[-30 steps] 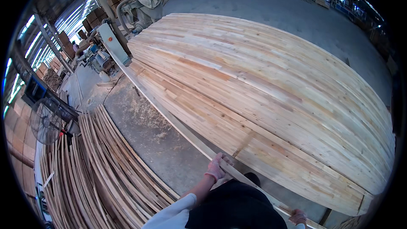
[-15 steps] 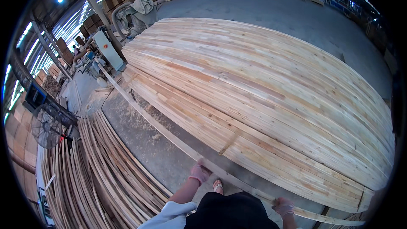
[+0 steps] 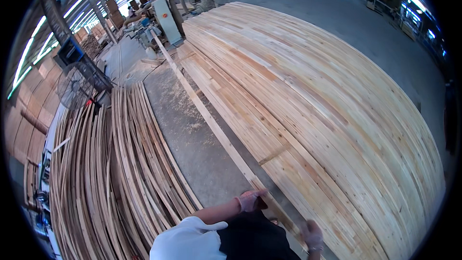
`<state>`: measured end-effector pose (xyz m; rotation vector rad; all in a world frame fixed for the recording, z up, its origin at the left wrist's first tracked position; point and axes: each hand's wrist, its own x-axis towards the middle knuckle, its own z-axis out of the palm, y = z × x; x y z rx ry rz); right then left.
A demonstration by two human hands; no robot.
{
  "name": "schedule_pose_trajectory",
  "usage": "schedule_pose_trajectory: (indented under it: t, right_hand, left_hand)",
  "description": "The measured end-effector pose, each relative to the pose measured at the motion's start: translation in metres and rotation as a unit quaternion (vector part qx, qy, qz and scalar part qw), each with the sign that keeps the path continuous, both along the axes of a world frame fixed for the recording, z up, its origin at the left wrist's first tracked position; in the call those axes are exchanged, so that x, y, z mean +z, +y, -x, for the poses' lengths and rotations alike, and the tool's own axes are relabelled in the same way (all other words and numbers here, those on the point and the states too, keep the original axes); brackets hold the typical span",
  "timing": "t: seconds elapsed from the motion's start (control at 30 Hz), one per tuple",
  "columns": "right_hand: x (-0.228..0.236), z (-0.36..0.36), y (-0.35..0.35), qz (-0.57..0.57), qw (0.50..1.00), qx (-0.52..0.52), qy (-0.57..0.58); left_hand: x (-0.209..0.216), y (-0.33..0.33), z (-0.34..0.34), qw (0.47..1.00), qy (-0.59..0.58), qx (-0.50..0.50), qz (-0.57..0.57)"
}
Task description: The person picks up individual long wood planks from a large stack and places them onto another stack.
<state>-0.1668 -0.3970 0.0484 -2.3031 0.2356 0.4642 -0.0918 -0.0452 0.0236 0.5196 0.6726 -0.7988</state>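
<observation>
A long, narrow wooden strip [image 3: 225,143] runs away from me toward a machine at the far left. My left hand [image 3: 250,201], in a pale thin glove, is closed round the strip's near part, with its fingers over the edge. Closer to me, my right hand [image 3: 313,235], also gloved, grips the same strip from its right side; its fingertips are partly hidden. To the right of the strip lies a broad, low stack of light timber strips [image 3: 308,101], set edge to edge.
Many thin strips [image 3: 139,139] lie in a pile on the left. Sawdust [image 3: 178,101] covers part of the grey floor. A machine [image 3: 144,33] and a pale control cabinet [image 3: 166,21] stand at the far left. A fan [image 3: 74,86] stands beside the pile.
My view has swung to the left, so the stack and machine appear further right. Both hands remain on the strip, which now points more directly away from me.
</observation>
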Motion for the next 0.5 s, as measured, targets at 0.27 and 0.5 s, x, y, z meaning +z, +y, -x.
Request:
schedule_pose_trajectory:
  t: [0.27, 0.5]
  right_hand:
    - [0.109, 0.147, -0.222, 0.326, 0.927, -0.048, 0.179]
    - [0.192, 0.094, -0.116, 0.266, 0.950, -0.150, 0.071]
  left_hand:
    - [0.092, 0.124, -0.092, 0.956, -0.126, 0.135, -0.228]
    - [0.115, 0.205, -0.193, 0.872, -0.115, 0.416, -0.232]
